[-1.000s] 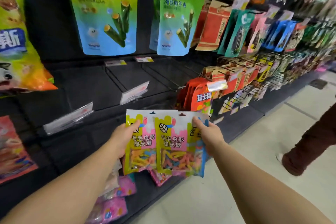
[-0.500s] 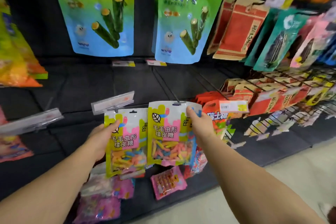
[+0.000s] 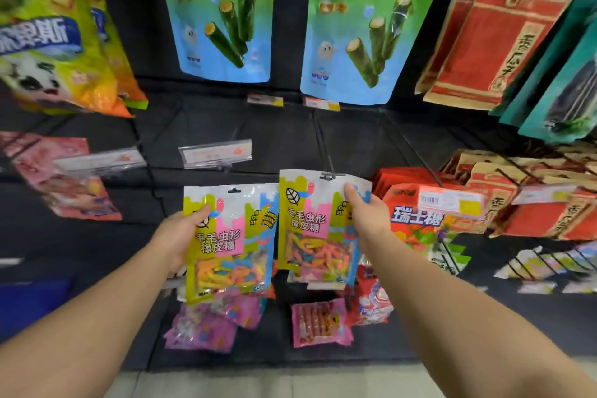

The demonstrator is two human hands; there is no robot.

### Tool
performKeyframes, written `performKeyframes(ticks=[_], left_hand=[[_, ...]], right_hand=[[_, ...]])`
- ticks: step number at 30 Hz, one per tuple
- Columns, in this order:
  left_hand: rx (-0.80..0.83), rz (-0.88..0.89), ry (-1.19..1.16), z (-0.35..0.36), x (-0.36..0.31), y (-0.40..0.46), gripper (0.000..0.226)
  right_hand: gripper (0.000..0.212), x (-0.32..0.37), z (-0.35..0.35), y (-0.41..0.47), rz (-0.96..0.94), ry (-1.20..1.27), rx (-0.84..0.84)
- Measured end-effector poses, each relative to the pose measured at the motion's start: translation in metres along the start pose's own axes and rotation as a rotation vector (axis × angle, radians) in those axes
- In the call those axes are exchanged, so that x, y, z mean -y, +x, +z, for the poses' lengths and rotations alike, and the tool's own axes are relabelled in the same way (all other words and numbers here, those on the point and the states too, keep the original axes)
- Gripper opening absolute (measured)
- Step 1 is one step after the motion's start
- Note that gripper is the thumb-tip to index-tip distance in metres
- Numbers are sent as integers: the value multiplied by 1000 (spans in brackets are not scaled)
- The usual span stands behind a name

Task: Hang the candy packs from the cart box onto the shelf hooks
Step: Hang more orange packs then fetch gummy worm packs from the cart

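Observation:
My left hand [image 3: 179,237] grips a stack of gummy-worm candy packs [image 3: 223,242] by their left edge, yellow, pink and white with a clear window. My right hand [image 3: 366,220] pinches another such pack [image 3: 310,223] near its top right corner. That pack's hang hole sits at the tip of a black shelf hook [image 3: 326,155] reaching out from the dark back panel. The cart box is out of view.
Two big blue-green seaweed-roll bags [image 3: 223,13] hang above. Red-orange packs [image 3: 436,213] crowd the hooks to the right, pink packs [image 3: 61,178] the left. Clear price-tag holders [image 3: 215,153] jut out at the hook row. Pink candy bags [image 3: 319,321] lie on the bottom shelf.
The view has closed in on the shelf. My right hand has lifted its pack up and apart from the left stack, bringing its hang hole to the hook's tip.

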State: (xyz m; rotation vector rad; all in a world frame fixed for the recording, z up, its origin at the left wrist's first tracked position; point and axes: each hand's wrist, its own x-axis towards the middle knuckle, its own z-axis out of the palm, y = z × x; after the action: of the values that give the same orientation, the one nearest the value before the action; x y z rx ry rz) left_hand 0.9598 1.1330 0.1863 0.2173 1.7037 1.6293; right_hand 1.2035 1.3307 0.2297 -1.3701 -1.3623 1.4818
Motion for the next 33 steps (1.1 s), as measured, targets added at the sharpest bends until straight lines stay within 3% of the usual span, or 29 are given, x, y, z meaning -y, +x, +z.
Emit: performKeyframes(ticks=[10, 15, 20, 25, 33], left_hand=[[141, -1, 48, 45, 3, -24, 25], [235, 34, 48, 102, -10, -34, 28], [222, 42, 56, 133, -19, -33, 20], [196, -1, 58, 146, -20, -31, 17], [162, -31, 108, 152, -20, -35, 16]], right_hand=[[35, -3, -4, -4, 30, -118, -41], [53, -11, -16, -11, 159, 223, 271], [34, -7, -26, -7, -13, 112, 150], [21, 1, -21, 0, -21, -4, 47], [44, -4, -18, 2, 41, -62, -49]])
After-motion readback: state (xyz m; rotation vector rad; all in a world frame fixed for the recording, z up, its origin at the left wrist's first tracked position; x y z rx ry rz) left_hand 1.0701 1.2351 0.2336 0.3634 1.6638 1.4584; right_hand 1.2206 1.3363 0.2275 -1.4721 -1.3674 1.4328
